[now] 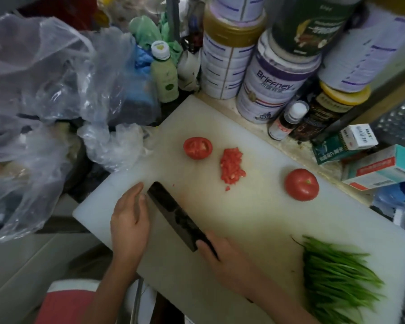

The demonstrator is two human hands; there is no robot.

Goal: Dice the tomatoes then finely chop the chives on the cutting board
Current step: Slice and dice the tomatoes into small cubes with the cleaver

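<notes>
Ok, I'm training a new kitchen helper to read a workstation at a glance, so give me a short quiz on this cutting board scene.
1. True or false: the chives on the cutting board are already chopped.
2. What lies between the cut tomato half and the whole tomato? A) the diced tomato pile B) a bowl C) a spoon
3. Fill in: the right hand grips the ____.
Key: 1 false, they lie whole; 2 A; 3 knife.
</notes>
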